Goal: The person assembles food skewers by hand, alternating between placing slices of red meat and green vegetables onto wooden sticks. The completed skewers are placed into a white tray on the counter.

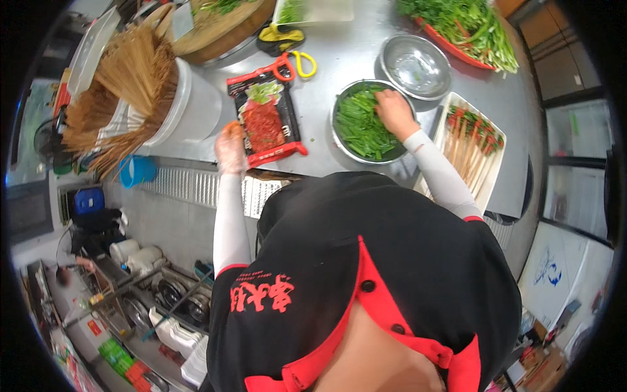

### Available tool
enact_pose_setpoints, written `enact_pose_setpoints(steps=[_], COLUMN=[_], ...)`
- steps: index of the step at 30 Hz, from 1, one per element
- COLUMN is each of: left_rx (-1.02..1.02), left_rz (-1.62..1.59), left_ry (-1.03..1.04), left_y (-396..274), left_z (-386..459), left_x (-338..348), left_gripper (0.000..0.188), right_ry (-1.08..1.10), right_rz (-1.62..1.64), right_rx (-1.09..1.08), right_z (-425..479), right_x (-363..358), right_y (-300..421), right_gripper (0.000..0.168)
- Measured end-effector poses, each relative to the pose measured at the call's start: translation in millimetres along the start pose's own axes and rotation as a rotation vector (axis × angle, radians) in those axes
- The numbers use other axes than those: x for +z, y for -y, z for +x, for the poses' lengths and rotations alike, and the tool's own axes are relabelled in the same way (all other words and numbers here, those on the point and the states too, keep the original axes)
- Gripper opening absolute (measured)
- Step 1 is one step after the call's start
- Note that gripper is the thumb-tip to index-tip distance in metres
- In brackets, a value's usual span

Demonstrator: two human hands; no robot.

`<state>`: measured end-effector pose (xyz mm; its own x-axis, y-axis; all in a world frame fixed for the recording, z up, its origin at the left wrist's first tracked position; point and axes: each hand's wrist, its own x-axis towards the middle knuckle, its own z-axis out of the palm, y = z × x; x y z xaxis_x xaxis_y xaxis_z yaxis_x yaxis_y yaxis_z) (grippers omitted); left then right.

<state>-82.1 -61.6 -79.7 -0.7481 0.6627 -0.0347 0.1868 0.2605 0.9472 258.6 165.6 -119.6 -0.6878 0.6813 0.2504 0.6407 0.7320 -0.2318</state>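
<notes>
My right hand point(395, 113) reaches into a metal bowl point(338, 138) of cut green stalks point(363, 121); its fingertips are hidden among the greens. My left hand point(230, 148), in a clear plastic glove, is at the table's front edge, left of an opened black and red food bag point(292, 113). Red seasoned meat point(265, 128) lies on the bag. Whether the left fingers hold anything is unclear. An empty-looking metal bowl point(415, 66) touches the first bowl's upper right. Right of my right forearm, a white tray point(497, 169) holds skewers point(466, 142) with red and green food at their tips.
Scissors with red and yellow handles point(305, 64) lie beyond the bag. A plastic bucket point(198, 105) of bamboo sticks point(132, 73) stands at left, near a round wooden board point(225, 32). A red tray point(450, 46) of leafy greens point(470, 29) is at back right.
</notes>
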Motion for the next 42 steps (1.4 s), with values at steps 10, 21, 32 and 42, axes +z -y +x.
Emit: enact_pose_setpoints(steps=[10, 21, 32, 42], left_rx=[0.226, 0.49, 0.383, 0.341], left_rz=[0.914, 1.43, 1.445, 1.314], left_ry=[0.311, 0.476, 0.517, 0.363], left_y=[28.0, 1.4, 4.4, 32.6], left_z=[23.0, 18.5, 25.2, 38.2], left_x=[38.6, 67.1, 67.6, 62.0], left_gripper=[0.012, 0.019, 0.046, 0.021], right_ry=[0.095, 0.143, 0.237, 0.238], right_rz=[0.143, -0.042, -0.053, 0.05], right_rx=[0.208, 0.103, 0.093, 0.022], right_z=[16.4, 16.3, 20.2, 22.6], right_x=[-12.0, 2.6, -4.3, -4.0], right_y=[-5.3, 11.0, 15.5, 10.6], right_gripper=[0.029, 0.009, 0.018, 0.022])
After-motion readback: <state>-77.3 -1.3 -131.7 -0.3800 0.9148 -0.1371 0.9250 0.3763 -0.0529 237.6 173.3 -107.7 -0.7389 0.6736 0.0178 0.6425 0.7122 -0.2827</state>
